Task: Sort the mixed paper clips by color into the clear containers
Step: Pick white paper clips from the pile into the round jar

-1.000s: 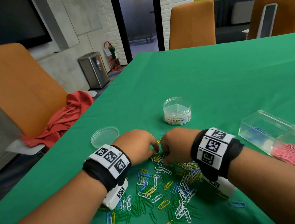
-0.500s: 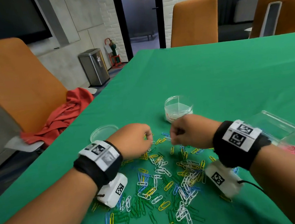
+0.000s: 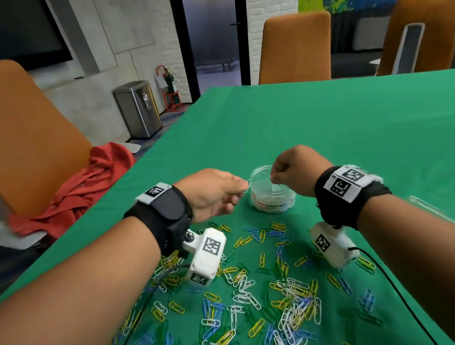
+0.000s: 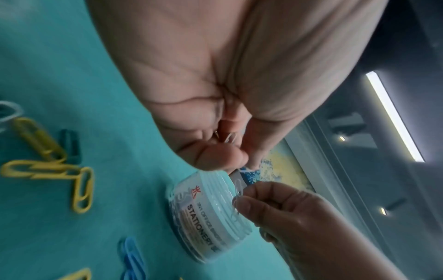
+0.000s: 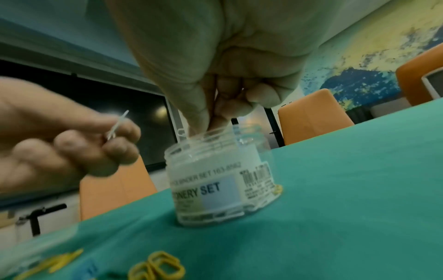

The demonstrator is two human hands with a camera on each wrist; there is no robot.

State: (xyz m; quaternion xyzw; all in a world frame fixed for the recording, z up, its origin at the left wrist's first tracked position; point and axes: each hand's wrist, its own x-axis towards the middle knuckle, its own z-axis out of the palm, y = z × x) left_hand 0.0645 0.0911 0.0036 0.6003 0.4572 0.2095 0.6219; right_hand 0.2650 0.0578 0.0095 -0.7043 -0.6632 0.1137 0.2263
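Head view: both hands have risen from the clip pile to the round jar [image 3: 273, 195], where a second ago they were down among the clips, fingers in the pile. The right hand [image 3: 295, 171] now hovers over the jar's open mouth, thumb and forefinger pinching a white clip [image 4: 239, 186] that hangs just inside the rim; the other fingers are curled in. The left hand [image 3: 212, 195] sits just left of the jar, level with its rim, pinching another white clip [image 3: 246, 187] between thumb and forefinger, its tip near the jar's edge but apart from it.

The jar stands upright on the green desk [image 3: 329, 132], lidless, with a "STATIONERY SET" label; the right wrist view shows a few pale clips in its bottom. The pile [image 3: 249, 297] of yellow, white, blue and green clips lies on the desk nearer the person, now uncovered below both wrists. The camera has tilted up and closer, so the jar sits more central than before, and the clear box with pink clips, seen at right earlier, shows only as a blurred edge [image 3: 426, 206] beyond the right forearm.
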